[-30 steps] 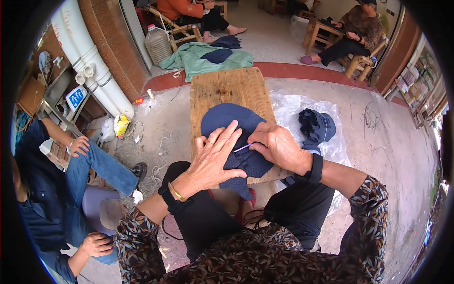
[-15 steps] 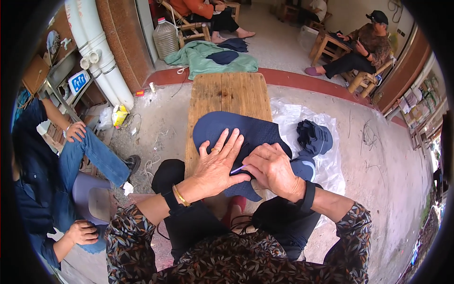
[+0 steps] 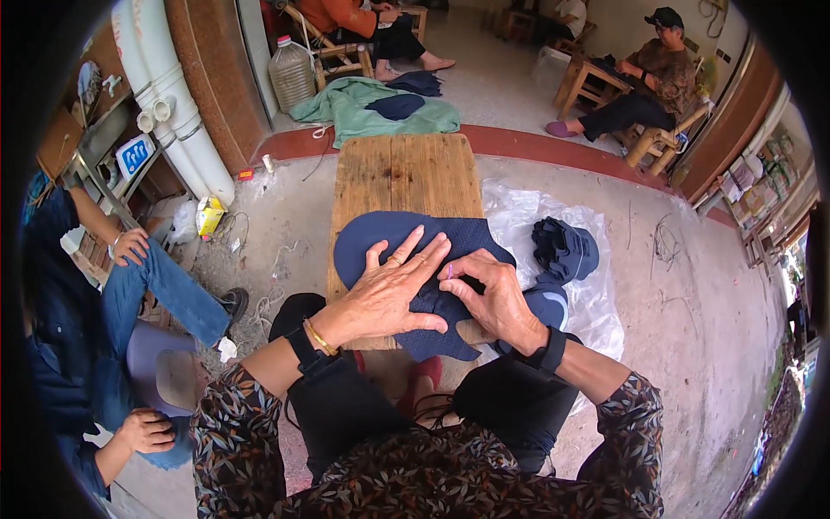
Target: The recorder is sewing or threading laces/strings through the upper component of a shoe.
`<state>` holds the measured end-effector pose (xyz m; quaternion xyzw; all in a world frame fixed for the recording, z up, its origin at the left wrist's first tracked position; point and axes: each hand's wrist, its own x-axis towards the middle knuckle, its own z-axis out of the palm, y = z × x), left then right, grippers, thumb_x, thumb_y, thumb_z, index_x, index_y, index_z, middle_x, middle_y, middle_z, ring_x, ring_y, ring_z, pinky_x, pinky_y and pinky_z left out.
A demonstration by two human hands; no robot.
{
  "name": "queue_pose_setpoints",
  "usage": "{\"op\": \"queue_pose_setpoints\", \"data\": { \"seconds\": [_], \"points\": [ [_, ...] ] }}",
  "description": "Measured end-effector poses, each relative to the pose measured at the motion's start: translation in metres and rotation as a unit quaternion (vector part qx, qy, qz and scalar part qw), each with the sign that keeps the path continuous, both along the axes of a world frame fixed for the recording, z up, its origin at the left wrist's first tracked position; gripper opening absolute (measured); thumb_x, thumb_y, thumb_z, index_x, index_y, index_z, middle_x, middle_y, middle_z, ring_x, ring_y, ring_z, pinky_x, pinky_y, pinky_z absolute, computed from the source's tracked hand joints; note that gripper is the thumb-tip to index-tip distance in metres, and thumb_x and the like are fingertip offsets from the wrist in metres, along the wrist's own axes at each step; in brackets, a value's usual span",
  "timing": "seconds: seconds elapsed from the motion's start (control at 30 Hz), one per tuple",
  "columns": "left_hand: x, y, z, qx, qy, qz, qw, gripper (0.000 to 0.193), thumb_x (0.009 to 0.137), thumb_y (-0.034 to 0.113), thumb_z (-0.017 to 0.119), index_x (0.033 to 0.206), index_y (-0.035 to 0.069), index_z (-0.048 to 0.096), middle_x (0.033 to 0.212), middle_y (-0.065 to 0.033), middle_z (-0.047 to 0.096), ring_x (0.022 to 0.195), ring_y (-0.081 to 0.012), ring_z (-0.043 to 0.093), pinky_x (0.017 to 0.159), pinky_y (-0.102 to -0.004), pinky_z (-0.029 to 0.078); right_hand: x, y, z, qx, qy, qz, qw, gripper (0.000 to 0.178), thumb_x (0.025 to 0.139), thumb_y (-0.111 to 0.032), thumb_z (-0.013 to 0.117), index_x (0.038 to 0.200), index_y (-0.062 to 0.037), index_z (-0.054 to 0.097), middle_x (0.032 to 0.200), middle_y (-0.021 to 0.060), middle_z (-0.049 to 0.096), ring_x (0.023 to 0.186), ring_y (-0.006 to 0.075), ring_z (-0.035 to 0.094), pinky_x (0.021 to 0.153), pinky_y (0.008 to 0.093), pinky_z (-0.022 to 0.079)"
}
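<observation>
A navy textured fabric piece (image 3: 380, 238) with a rounded left end, shaped like a shoe upper, lies flat on the near end of a wooden bench (image 3: 406, 177). My left hand (image 3: 393, 290) rests on it with fingers spread and thumb out to the right. Just right of it, my right hand (image 3: 497, 298) pinches a thin purple tool (image 3: 450, 272) between thumb and forefinger, above the fabric. Only a short bit of the tool shows; its tip and kind cannot be made out. One lobe of the fabric hangs past the bench's near edge.
A stack of navy pieces (image 3: 566, 249) lies on clear plastic sheeting (image 3: 596, 311) to the right. A person in jeans (image 3: 186, 294) sits close on my left. Beyond the bench are a green cloth (image 3: 367, 108), a large plastic jug (image 3: 292, 78) and other seated people.
My right hand has lifted the purple tool up and away from the fabric's near edge, from beside my left thumb. My left hand stays spread on the piece. The view has shifted slightly.
</observation>
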<state>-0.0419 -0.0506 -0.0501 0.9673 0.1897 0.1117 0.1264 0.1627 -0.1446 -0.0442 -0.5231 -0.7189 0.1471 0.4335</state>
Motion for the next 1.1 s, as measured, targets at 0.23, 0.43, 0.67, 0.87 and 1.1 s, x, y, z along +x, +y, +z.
{"op": "queue_pose_setpoints", "data": {
  "seconds": [0.23, 0.43, 0.67, 0.87, 1.1],
  "points": [
    [0.0, -0.006, -0.004, -0.002, 0.001, 0.038, 0.999, 0.123, 0.073, 0.071, 0.074, 0.162, 0.006, 0.019, 0.169, -0.0143, 0.02, 0.157, -0.0359, 0.013, 0.115, -0.0608, 0.016, -0.006, -0.002, 0.016, -0.189, 0.104, 0.003, 0.976, 0.021, 0.099, -0.017, 0.067, 0.092, 0.0026, 0.066, 0.067, 0.0075, 0.068, 0.062, 0.0111, 0.064, 0.058, 0.0304, 0.049],
    [0.002, 0.004, 0.009, -0.027, -0.037, 0.038, 0.998, 0.089, 0.085, 0.06, 0.07, 0.153, 0.007, 0.045, 0.164, -0.015, 0.033, 0.135, -0.0329, 0.038, 0.103, -0.0458, 0.028, 0.018, 0.019, 0.002, -0.119, 0.122, -0.011, 0.985, 0.021, 0.099, -0.017, 0.066, 0.094, 0.0028, 0.07, 0.074, 0.0063, 0.067, 0.067, 0.0094, 0.056, 0.062, 0.0306, 0.048],
    [0.001, -0.005, 0.0, 0.092, -0.02, 0.061, 0.994, 0.068, 0.093, 0.042, 0.066, 0.151, 0.012, 0.048, 0.166, -0.0096, 0.03, 0.128, -0.0328, 0.041, 0.096, -0.0451, 0.033, 0.009, 0.006, 0.006, -0.165, 0.162, -0.014, 0.973, 0.02, 0.099, -0.015, 0.067, 0.097, 0.0036, 0.072, 0.075, 0.0045, 0.067, 0.068, 0.0062, 0.054, 0.062, 0.0281, 0.049],
    [0.007, -0.008, -0.009, 0.117, -0.031, 0.11, 0.987, 0.069, 0.094, 0.04, 0.065, 0.152, 0.009, 0.045, 0.166, -0.0119, 0.029, 0.131, -0.0354, 0.04, 0.094, -0.0452, 0.033, -0.005, -0.031, 0.013, -0.176, 0.111, -0.042, 0.977, 0.017, 0.097, -0.013, 0.071, 0.1, 0.0033, 0.072, 0.077, 0.0049, 0.067, 0.067, 0.0067, 0.057, 0.06, 0.027, 0.049],
    [0.006, -0.003, -0.001, 0.108, -0.031, 0.094, 0.989, 0.069, 0.096, 0.04, 0.064, 0.153, 0.008, 0.043, 0.167, -0.0117, 0.028, 0.139, -0.0373, 0.036, 0.097, -0.0459, 0.032, 0.008, -0.025, 0.006, -0.162, 0.089, -0.068, 0.98, 0.019, 0.092, -0.013, 0.077, 0.105, 0.0009, 0.075, 0.077, 0.0046, 0.07, 0.065, 0.0054, 0.059, 0.058, 0.0258, 0.051]
  ]
}}
